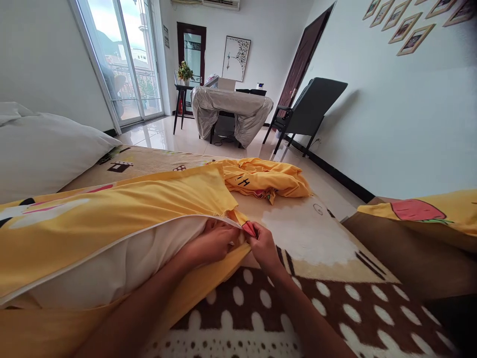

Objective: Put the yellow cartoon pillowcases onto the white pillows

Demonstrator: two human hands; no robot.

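Note:
A yellow printed pillowcase (175,196) lies across the bed, its long zipped edge gaping towards me. Inside the gap shows a white pillow (122,263). My left hand (218,242) reaches into the opening near its right end, fingers curled on the pillow's corner; the fingertips are partly hidden. Just right of it, my right hand (261,243) pinches the pillowcase's corner, where a red printed patch shows between thumb and fingers. The two hands are close together.
A crumpled yellow cloth (268,179) lies beyond on the patterned blanket (305,233). At left rests a white pillow-like bundle (44,149). More yellow fabric (421,211) hangs over a brown surface at right. Behind stand a covered table (231,99) and a dark chair (313,107).

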